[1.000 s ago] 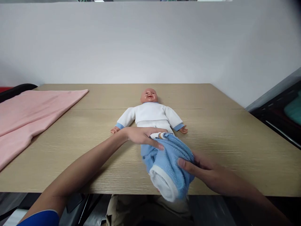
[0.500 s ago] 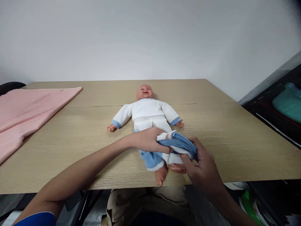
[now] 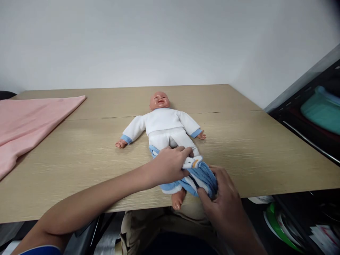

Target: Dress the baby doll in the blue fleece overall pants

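A baby doll [image 3: 163, 122] in a white top lies on its back on the wooden table [image 3: 79, 148], head away from me. Blue terry trousers [image 3: 199, 173] with white cuffs are bunched low around its legs. My left hand [image 3: 170, 163] is closed on the trousers' waistband at the doll's thighs. My right hand [image 3: 221, 193] grips the bunched blue fabric at the doll's right leg near the table's front edge. One bare doll foot [image 3: 176, 202] sticks out past the cuff.
A pink cloth [image 3: 29, 120] lies spread over the table's left side. A dark shelf unit [image 3: 313, 117] with a teal item stands at the right. Papers and a green object lie on the floor at lower right.
The blue trousers have slid down the doll's legs toward me, baring the white underlayer. Both hands moved nearer the table's front edge with the fabric. The view shifted slightly right.
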The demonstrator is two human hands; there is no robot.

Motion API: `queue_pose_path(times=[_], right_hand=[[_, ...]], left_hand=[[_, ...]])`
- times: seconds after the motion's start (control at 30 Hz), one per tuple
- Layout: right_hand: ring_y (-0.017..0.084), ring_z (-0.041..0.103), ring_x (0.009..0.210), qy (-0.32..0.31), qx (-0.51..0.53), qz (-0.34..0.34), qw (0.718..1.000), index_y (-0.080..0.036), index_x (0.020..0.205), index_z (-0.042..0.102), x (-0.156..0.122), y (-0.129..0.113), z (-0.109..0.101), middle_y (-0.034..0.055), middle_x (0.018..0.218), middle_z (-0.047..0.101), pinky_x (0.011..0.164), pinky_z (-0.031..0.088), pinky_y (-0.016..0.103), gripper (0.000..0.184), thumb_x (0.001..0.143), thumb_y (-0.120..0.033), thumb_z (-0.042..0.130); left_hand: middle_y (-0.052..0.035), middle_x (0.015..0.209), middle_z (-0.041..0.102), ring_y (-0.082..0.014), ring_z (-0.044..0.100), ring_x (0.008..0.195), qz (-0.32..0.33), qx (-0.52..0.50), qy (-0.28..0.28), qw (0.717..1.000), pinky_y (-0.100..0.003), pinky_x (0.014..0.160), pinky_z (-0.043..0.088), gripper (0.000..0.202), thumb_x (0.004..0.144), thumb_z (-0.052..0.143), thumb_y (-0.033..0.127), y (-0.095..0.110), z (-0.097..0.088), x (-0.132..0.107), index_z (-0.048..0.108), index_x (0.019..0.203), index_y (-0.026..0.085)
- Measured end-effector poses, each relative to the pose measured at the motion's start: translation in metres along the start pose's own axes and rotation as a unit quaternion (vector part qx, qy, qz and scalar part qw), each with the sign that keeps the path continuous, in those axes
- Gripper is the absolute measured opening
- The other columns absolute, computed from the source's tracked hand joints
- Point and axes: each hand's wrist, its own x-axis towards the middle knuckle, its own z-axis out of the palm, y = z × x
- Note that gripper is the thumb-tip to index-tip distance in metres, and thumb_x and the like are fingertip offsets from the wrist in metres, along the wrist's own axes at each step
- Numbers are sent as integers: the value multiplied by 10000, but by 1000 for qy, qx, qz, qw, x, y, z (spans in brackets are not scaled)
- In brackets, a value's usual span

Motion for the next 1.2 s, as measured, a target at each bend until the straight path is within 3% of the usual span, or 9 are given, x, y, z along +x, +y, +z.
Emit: queue_pose_path(times=[0.1, 0.17, 0.27, 0.33, 0.4, 0.5, 0.73, 0.9, 1.2], right_hand=[[414, 614, 1200, 68, -57, -27, 996, -260, 1137, 668, -14, 14, 12, 153, 1317, 673, 1028, 522, 637, 255, 883, -286, 677], [435, 593, 1308, 85, -26, -8, 996, -258, 1154, 678, -22, 20, 16, 172, 1443, 607, 1090, 498, 684, 254, 902, -279, 694], [399, 567, 1460, 75, 87, 42, 992, -269, 1217, 677, -31, 19, 18, 163, 1571, 517, 1131, 545, 614, 269, 949, -258, 666], [358, 580, 1474, 65, 152, 78, 983, -275, 1214, 671, -34, 14, 21, 153, 1604, 507, 1046, 622, 507, 252, 965, -245, 646], [337, 606, 1449, 70, 199, 94, 973, -269, 1202, 658, -34, 11, 24, 157, 1592, 542, 961, 655, 437, 238, 967, -235, 644], [330, 629, 1425, 80, 248, 105, 960, -258, 1238, 646, -28, 13, 31, 156, 1551, 610, 1030, 638, 443, 270, 969, -243, 650], [308, 799, 1025, -50, 333, 218, 916, -227, 1307, 673, -13, 24, 31, 101, 1113, 833, 883, 682, 401, 339, 1039, -430, 629], [318, 792, 1132, -52, 315, 198, 927, -222, 1394, 648, -14, 16, 33, 116, 1186, 824, 947, 681, 415, 396, 1040, -387, 581], [330, 715, 1350, -44, 262, 223, 938, -197, 1493, 590, -21, 17, 33, 156, 1458, 737, 1124, 608, 457, 532, 997, -388, 610]], left_hand=[[-120, 1310, 773, -371, 773, 1120, -8, 2, -6, 1000, -494, 926, 587, 460, 951, 696, 290, 1, 4, 1, 572, 1385, 203], [-132, 1319, 770, -379, 755, 1169, -9, 3, -3, 1000, -505, 971, 584, 496, 943, 720, 292, 2, 7, 2, 561, 1403, 196], [-182, 1349, 751, -404, 701, 1292, 1, -18, 7, 1000, -525, 1040, 574, 563, 925, 763, 299, 1, 10, 3, 536, 1422, 163], [-226, 1378, 730, -422, 679, 1342, 4, -54, 6, 999, -540, 1058, 576, 628, 907, 789, 306, -2, 13, 4, 502, 1439, 134], [-247, 1406, 714, -427, 686, 1347, -2, -96, 2, 995, -547, 1062, 579, 687, 890, 805, 305, -5, 15, 4, 468, 1462, 126], [-224, 1414, 721, -412, 712, 1317, -8, -147, 1, 989, -541, 1071, 575, 699, 870, 807, 284, -10, 16, 4, 458, 1461, 155], [-167, 1409, 694, -357, 694, 1301, 5, -265, -3, 964, -522, 1122, 552, 598, 829, 776, 271, -20, 10, 3, 492, 1351, 208], [-171, 1439, 642, -312, 618, 1419, 46, -334, 16, 941, -484, 1217, 495, 593, 801, 711, 220, -27, 7, 4, 506, 1355, 178], [-205, 1525, 626, -332, 596, 1464, 55, -325, 37, 943, -521, 1232, 473, 549, 906, 717, 257, -20, 10, 0, 476, 1393, 179]])
